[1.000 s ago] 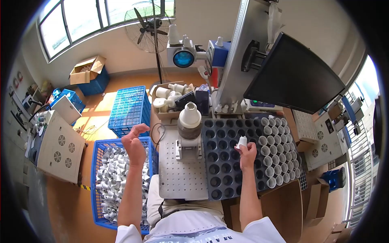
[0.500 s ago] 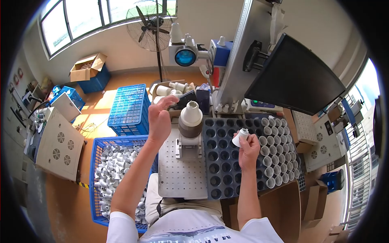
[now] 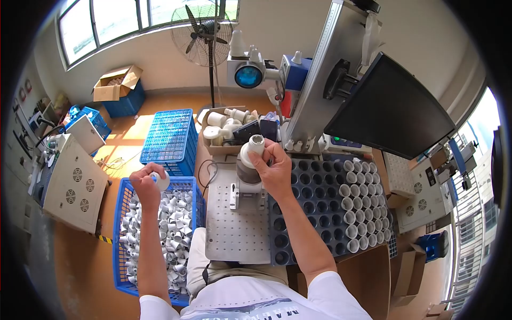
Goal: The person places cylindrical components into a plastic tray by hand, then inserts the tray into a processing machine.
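My left hand [image 3: 145,181] holds a white cone-shaped part [image 3: 161,181] above the blue basket [image 3: 118,250], which is full of small white and grey parts [image 3: 173,229]. My right hand [image 3: 274,168] has its fingers wrapped round the side of the white cone-shaped piece [image 3: 253,152] on top of the fixture [image 3: 248,186]. That fixture stands on a perforated metal plate [image 3: 234,240]. To its right, the dark tray [image 3: 281,210] has many round holes, and rows of white cups [image 3: 362,205] fill its right side.
Behind the fixture are a cardboard box [image 3: 213,149] of white pieces and a lens head [image 3: 248,74]. A monitor [image 3: 389,106] hangs at the upper right beside a metal column [image 3: 314,69]. A blue crate [image 3: 168,136] stands on the floor.
My left hand has moved down and left over the basket and now holds a white part. My right hand has gone from the tray to the piece on the fixture.
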`<state>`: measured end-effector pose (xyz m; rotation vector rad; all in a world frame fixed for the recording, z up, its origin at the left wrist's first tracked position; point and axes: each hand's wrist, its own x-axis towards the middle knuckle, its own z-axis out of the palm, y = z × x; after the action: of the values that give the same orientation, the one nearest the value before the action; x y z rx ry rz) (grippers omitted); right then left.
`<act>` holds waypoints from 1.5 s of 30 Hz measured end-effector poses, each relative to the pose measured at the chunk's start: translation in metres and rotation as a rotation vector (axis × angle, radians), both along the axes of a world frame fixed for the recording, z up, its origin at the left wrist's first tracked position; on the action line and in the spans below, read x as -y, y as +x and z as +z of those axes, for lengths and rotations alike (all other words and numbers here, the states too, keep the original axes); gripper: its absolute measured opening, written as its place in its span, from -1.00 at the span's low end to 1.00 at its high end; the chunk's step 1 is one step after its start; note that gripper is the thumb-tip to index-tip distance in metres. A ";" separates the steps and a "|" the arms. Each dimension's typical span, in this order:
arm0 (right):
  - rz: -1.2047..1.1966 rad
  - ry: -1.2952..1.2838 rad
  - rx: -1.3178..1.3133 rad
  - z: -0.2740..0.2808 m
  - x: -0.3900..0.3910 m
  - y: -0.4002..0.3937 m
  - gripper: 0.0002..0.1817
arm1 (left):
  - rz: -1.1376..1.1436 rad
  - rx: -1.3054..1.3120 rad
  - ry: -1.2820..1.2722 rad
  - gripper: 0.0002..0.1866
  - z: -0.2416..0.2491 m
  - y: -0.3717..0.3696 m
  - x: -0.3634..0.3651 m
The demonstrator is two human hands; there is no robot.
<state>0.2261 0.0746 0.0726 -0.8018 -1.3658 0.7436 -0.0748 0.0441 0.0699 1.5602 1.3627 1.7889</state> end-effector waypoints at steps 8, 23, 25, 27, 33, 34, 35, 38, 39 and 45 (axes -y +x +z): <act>-0.207 0.119 0.101 -0.023 0.013 0.036 -0.73 | 0.689 -0.330 -0.405 -0.69 -0.234 -0.241 0.123; -0.622 -0.722 1.335 -0.098 0.045 0.286 -0.62 | -0.046 -0.096 -0.263 -0.69 -0.202 -0.002 0.127; -0.552 -0.771 1.343 -0.087 0.043 0.283 -0.58 | -0.255 -0.195 -0.221 -0.66 -0.173 0.039 0.116; -0.488 -0.796 1.383 -0.084 0.039 0.287 -0.60 | -0.333 -0.239 -0.273 -0.66 -0.154 0.076 0.113; -0.549 -0.684 1.283 -0.049 0.049 0.272 -0.62 | -0.486 -0.188 -0.306 -0.67 -0.197 0.113 0.123; -0.607 -0.618 1.218 -0.046 0.052 0.263 -0.62 | -0.467 -0.200 -0.302 -0.67 -0.204 0.115 0.127; -0.589 -0.523 1.134 -0.048 0.051 0.254 -0.64 | -0.448 -0.214 -0.300 -0.68 -0.210 0.116 0.130; -0.477 -0.339 0.869 -0.065 0.032 0.212 -0.64 | -0.456 -0.179 -0.362 -0.69 -0.215 0.113 0.131; -0.422 -0.341 0.776 -0.070 0.025 0.196 -0.62 | -0.462 -0.159 -0.370 -0.69 -0.217 0.112 0.129; -0.576 -0.160 0.612 -0.125 0.000 0.131 -0.65 | -0.459 -0.157 -0.353 -0.70 -0.215 0.113 0.129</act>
<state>0.3575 0.0751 -0.0528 -1.5534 -1.4996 0.1474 0.0381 -0.0850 -0.1451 1.6685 1.1821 1.1110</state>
